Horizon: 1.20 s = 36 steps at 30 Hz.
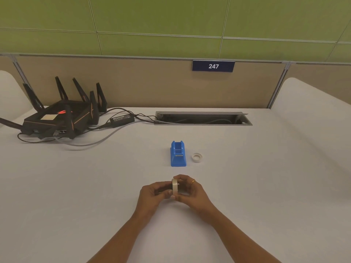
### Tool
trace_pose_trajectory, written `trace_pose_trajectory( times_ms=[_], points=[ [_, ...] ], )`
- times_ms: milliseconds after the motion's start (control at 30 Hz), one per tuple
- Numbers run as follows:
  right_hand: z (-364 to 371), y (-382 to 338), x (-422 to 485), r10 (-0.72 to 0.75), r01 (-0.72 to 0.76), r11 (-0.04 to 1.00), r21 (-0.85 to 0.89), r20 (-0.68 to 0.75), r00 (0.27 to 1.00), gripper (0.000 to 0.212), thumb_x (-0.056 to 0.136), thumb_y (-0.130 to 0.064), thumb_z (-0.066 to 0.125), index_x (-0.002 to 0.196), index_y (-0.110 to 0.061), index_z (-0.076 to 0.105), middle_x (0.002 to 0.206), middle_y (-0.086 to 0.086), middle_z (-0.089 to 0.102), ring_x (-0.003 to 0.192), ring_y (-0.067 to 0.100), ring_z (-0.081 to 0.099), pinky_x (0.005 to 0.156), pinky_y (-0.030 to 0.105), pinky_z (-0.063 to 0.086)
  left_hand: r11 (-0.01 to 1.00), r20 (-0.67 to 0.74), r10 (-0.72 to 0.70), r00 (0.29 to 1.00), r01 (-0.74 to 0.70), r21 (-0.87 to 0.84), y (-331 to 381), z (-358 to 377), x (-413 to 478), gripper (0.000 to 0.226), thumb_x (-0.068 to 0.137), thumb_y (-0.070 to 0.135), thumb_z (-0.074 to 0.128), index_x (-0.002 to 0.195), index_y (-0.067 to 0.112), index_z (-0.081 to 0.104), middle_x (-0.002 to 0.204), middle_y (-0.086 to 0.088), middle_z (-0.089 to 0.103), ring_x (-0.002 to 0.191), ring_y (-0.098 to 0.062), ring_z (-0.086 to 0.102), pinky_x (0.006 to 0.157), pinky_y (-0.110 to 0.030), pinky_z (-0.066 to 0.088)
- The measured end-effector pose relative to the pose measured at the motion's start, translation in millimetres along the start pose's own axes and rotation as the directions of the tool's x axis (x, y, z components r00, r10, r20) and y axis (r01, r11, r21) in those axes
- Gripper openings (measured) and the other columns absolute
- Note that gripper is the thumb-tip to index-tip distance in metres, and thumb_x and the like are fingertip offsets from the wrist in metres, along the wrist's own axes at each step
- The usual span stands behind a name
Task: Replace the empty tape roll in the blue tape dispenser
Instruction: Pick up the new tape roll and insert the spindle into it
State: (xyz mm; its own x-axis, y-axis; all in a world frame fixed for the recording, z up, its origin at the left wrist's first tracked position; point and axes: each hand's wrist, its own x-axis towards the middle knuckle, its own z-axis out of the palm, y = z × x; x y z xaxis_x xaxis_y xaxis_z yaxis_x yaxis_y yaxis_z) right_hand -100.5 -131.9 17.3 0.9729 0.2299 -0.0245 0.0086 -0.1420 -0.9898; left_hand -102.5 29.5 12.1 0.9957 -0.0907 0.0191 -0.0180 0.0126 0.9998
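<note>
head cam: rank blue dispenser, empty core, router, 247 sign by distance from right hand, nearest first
From the right hand:
1. Blue dispenser, just ahead, and empty core, beside it on the right: too close to call.
2. Router, far left.
3. 247 sign, on the back partition.

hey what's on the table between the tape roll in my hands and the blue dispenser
Nothing. In the head view, only bare white table separates the tape roll from the blue dispenser. The empty core lies off to the dispenser's right.

Blue dispenser (178, 154) – glossy plastic; table (76, 186) – matt, smooth; cable slot (203, 118) w/ brushed-metal rim.
</note>
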Motion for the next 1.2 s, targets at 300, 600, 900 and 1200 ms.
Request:
trace_pose_trajectory(
  times_ms=[300,600,900,1200],
  points=[
    [2,-2,-1,-0.003,0.003,1.000,0.001,0.000,1.000,0.047,0.068,-0.009,0.079,0.105,-0.031,0.059,0.111,0.006,0.067,0.106,0.023,0.062,0.098,0.050,0.048,1.000,-0.007,-0.014,1.000,0.014,0.019,1,1,-1,0.027,0.074,-0.001,0.067,0.091,0.019,0.073,0.080,0.013,0.076,0.081,-0.007,0.070,0.067,-0.009,0.050],
    [3,1,1,0.028,-0.028,0.997,0.072,-0.007,1.000,0.072,0.065,-0.004,0.080,0.120,-0.037,0.047,0.121,0.003,0.062,0.111,0.015,0.061,0.100,0.035,0.048,0.999,-0.048,-0.007,0.999,0.005,-0.046,2,-1,0,0.034,0.070,-0.010,0.068,0.094,0.013,0.067,0.076,0.007,0.076,0.076,-0.009,0.070,0.063,-0.013,0.053],
    [4,-1,-3,0.049,-0.055,0.997,-0.056,-0.097,0.994,0.047,0.067,-0.019,0.081,0.110,-0.017,0.063,0.110,-0.001,0.069,0.104,0.012,0.063,0.083,0.011,0.051,0.997,-0.075,-0.007,0.997,0.001,-0.078,0,-4,2,0.040,0.068,-0.009,0.070,0.097,0.018,0.062,0.083,0.003,0.076,0.080,-0.014,0.070,0.066,-0.017,0.055],
    [11,-7,-6,0.045,-0.052,0.997,-0.059,-0.127,0.991,0.049,0.067,-0.026,0.081,0.112,-0.017,0.062,0.108,0.001,0.068,0.100,0.015,0.064,0.082,0.017,0.053,0.999,-0.140,0.017,0.990,-0.022,-0.037,-1,-1,0,0.043,0.064,-0.014,0.070,0.092,0.017,0.064,0.074,0.000,0.074,0.072,-0.015,0.070,0.062,-0.017,0.055]
  ],
)
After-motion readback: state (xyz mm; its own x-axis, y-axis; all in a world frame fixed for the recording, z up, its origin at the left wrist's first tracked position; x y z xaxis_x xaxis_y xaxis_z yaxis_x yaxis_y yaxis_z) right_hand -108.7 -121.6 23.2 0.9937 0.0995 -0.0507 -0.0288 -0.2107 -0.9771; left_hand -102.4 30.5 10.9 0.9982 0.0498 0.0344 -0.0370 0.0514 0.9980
